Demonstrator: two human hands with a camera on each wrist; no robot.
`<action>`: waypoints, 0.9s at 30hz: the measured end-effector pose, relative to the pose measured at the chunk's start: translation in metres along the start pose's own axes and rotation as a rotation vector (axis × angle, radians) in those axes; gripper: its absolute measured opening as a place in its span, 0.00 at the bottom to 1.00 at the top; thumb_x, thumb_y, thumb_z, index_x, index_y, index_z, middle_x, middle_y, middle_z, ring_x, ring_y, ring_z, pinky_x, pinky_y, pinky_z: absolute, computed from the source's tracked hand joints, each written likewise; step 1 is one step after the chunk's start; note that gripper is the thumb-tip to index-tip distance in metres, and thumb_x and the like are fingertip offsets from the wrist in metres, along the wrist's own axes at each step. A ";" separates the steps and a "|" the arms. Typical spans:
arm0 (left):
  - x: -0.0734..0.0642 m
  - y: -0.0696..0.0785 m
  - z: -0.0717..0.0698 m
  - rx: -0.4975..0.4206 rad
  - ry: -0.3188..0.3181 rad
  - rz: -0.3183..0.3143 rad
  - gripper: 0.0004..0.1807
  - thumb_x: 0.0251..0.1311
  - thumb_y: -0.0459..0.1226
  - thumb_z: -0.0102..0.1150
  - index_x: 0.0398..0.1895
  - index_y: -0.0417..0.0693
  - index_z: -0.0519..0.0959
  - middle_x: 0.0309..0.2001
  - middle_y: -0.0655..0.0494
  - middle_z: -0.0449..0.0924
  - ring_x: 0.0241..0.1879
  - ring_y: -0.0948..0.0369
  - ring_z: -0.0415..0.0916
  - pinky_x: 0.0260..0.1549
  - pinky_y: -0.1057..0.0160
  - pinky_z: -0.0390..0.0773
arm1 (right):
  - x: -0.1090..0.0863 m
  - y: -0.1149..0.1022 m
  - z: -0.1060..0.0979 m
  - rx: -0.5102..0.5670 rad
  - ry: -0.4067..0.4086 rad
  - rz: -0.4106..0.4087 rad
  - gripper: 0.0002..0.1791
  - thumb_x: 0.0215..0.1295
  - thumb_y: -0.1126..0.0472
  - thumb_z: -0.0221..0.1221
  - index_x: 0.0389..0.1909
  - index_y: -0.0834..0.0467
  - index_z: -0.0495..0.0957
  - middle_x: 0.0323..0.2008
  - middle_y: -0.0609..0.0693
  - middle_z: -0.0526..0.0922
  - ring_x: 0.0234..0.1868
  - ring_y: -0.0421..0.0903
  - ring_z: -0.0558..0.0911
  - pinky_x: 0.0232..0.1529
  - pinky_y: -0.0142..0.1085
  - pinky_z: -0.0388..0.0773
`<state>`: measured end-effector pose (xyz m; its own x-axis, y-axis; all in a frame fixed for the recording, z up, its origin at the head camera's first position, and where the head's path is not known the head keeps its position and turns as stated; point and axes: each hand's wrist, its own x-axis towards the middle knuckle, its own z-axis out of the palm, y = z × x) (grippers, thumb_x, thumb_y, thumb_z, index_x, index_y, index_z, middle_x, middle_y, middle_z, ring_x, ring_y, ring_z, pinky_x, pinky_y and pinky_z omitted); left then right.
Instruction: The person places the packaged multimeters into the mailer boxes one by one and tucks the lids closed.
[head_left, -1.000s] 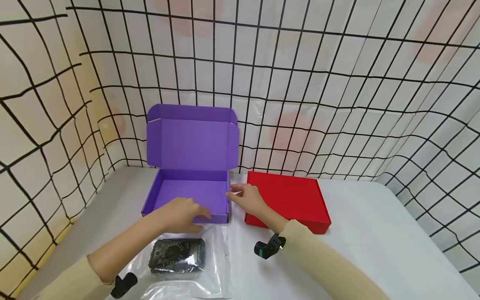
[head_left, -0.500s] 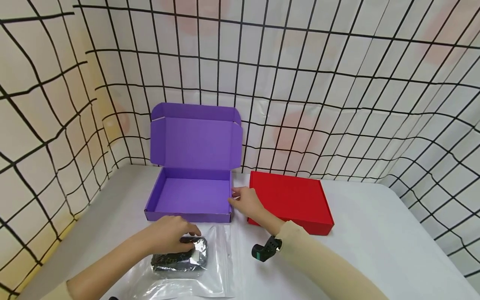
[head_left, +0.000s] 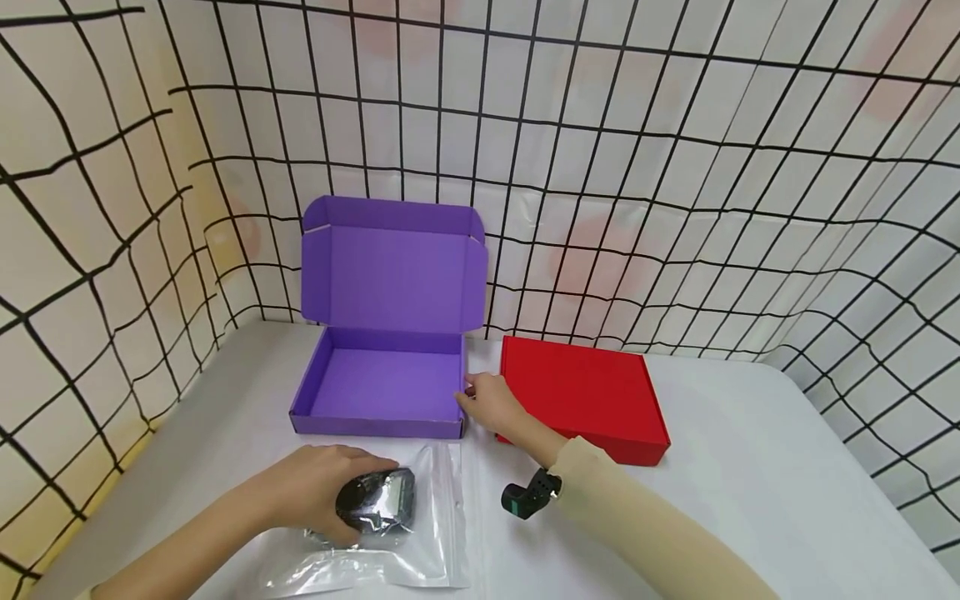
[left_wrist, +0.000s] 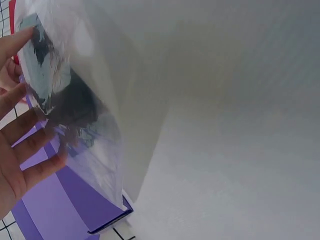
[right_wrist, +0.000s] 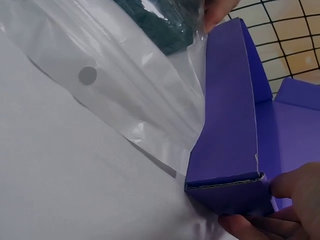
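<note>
In the head view a clear plastic bag lies on the table, with a dark, shiny, rounded item inside. My left hand grips that item through the bag, thumb at the near side and fingers over the far side. Behind the bag stands a purple cardboard box, its lid up and its inside bare. My right hand pinches the box's right wall. The right wrist view shows the thumb at the wall's upper edge and fingers low outside. What the dark item is cannot be made out.
Right of my right hand lies a closed red box. White walls with a black wire grid border the table at the back and sides. A black strap device is on my right wrist.
My left hand has come down from the purple box's front edge to the bag and taken hold of the dark item. My right hand has closed on the box's right wall.
</note>
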<state>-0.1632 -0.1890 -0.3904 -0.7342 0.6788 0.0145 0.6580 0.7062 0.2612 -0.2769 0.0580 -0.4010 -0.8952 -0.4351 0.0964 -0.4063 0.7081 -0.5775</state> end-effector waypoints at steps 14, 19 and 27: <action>0.000 0.000 0.003 0.069 -0.006 -0.016 0.44 0.30 0.57 0.72 0.56 0.50 0.74 0.49 0.57 0.80 0.44 0.57 0.79 0.41 0.53 0.77 | 0.003 0.001 0.001 -0.041 -0.079 0.041 0.20 0.64 0.64 0.52 0.53 0.73 0.71 0.39 0.64 0.83 0.41 0.53 0.83 0.38 0.37 0.80; 0.005 -0.002 0.003 0.086 -0.014 0.001 0.44 0.29 0.56 0.73 0.55 0.48 0.75 0.43 0.59 0.82 0.34 0.64 0.78 0.32 0.62 0.78 | -0.001 -0.007 0.000 -0.111 -0.064 0.044 0.17 0.65 0.63 0.52 0.50 0.71 0.74 0.25 0.56 0.81 0.26 0.46 0.77 0.26 0.31 0.72; 0.008 -0.004 0.005 0.074 -0.016 0.000 0.41 0.27 0.54 0.74 0.52 0.49 0.77 0.32 0.63 0.82 0.27 0.70 0.72 0.26 0.66 0.73 | 0.000 -0.008 0.001 -0.097 -0.068 0.087 0.18 0.66 0.62 0.52 0.51 0.72 0.73 0.24 0.54 0.78 0.23 0.44 0.70 0.23 0.31 0.67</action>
<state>-0.1710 -0.1856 -0.3958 -0.7317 0.6816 -0.0013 0.6691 0.7187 0.1890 -0.2731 0.0519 -0.3971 -0.9149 -0.4037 -0.0074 -0.3462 0.7937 -0.5003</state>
